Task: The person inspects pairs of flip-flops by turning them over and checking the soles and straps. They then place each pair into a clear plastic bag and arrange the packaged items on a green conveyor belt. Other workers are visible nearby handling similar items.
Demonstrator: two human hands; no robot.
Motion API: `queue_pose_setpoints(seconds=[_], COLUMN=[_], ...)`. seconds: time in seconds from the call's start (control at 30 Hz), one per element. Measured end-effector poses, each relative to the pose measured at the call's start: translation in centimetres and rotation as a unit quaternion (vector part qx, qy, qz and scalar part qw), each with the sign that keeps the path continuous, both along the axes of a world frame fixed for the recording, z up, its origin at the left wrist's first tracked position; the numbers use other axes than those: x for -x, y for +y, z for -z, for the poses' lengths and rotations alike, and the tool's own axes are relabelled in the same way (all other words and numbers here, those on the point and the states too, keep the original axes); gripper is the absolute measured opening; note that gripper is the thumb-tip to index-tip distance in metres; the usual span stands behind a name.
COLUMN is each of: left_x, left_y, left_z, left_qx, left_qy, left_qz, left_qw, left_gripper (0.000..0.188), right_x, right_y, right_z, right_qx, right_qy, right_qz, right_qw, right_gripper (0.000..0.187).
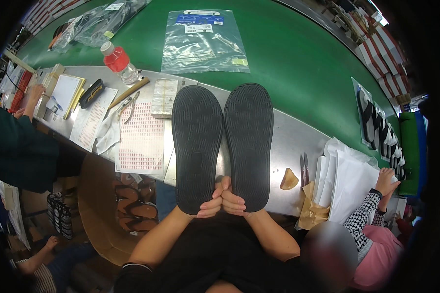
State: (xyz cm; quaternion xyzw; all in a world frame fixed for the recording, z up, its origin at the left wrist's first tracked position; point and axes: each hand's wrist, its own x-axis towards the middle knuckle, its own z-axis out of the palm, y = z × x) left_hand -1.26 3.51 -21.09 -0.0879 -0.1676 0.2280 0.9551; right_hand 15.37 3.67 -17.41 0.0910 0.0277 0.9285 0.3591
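Note:
Two black sandals, soles facing up, stand side by side in front of me. My left hand (210,204) is wrapped round the heel end of the left sandal (196,141), its fingers curled over the inner edge. In the same way my right hand (233,200) grips the heel of the right sandal (249,141). The fingers of both hands meet between the heels. The sandals' upper sides and my thumbs are mostly hidden behind the soles. Beyond the toes, a clear plastic bag (203,46) with a blue label lies flat on the green belt (288,63).
On the metal table (291,141) are sticker sheets (142,139), a wrapped block (164,97), a bottle (118,61), nippers (131,107), scissors (304,168) and white paper (347,180). A box of brown sandals (134,200) stands below left. Co-workers sit on both sides; bagged sandals (376,117) lie right.

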Motion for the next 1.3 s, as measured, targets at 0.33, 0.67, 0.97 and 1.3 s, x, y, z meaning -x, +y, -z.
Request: queue_pose_setpoints(seconds=[0.33, 0.67, 0.97, 1.3], left_x=[-0.1, 0.9, 4.3, 6.3], left_y=[0.1, 1.4, 23.1, 6.9], left_z=[1.4, -3.3, -12.3, -8.9], left_qx=[-0.036, -0.085, -0.161, -0.226], left_qy=[-0.030, 0.276, 0.680, 0.692], left_qz=[0.018, -0.136, -0.473, -0.437], left_qw=[0.999, 0.948, 0.536, 0.528], left_gripper=[0.057, 0.046, 0.039, 0.032], right_x=[-0.2, -1.1, -3.9, 1.3], right_y=[0.1, 1.0, 21.2, 27.5], right_z=[0.3, -2.0, -5.1, -4.3], right_qx=[-0.036, -0.034, -0.158, -0.382], right_qy=[-0.024, -0.215, -0.695, -0.803], right_qz=[0.004, 0.108, 0.334, 0.409], right_qw=[0.999, 0.970, 0.617, 0.206], right_gripper=[0.051, 0.055, 0.054, 0.046])
